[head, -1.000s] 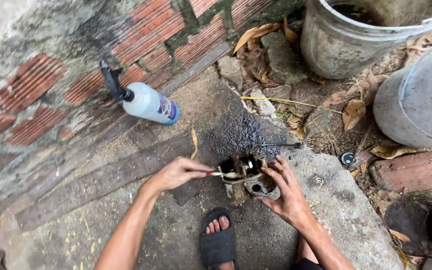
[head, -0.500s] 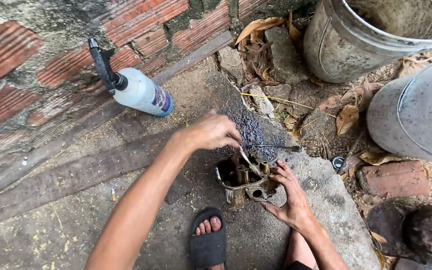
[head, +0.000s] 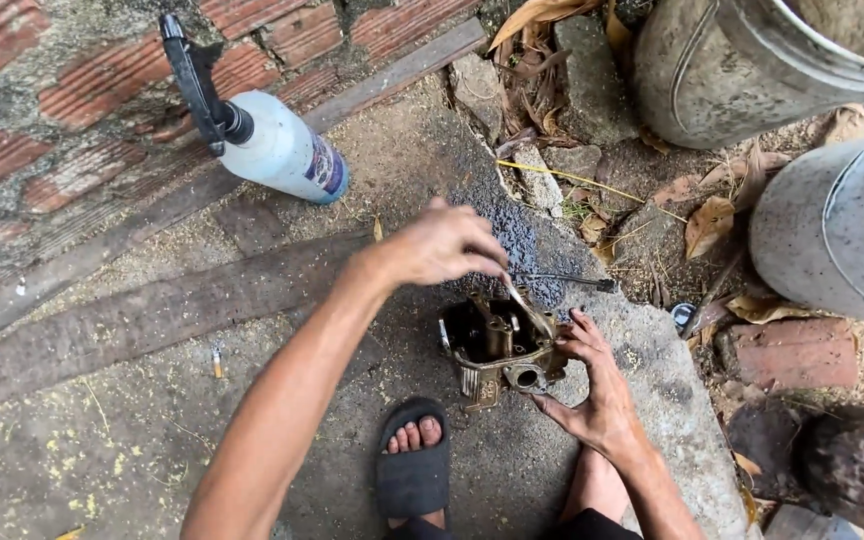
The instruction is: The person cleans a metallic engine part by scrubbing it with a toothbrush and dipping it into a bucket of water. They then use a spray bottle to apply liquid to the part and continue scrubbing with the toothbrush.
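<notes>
Left grip (head: 447, 243) pinches a thin pale brush (head: 527, 305) over a grimy brass carburetor (head: 500, 345); right grip (head: 592, 385) clamps its side, holding it on the concrete floor (head: 132, 440), above a sandalled foot (head: 414, 455). Versus half a second ago, left hand sits about the same, camera closer. Spray bottle (head: 277, 150) lies by bricks; two grey buckets (head: 742, 60), contents unclear

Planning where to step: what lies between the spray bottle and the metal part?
In the head view, the left hand hangs between spray bottle and metal part, over dark-stained concrete.
</notes>
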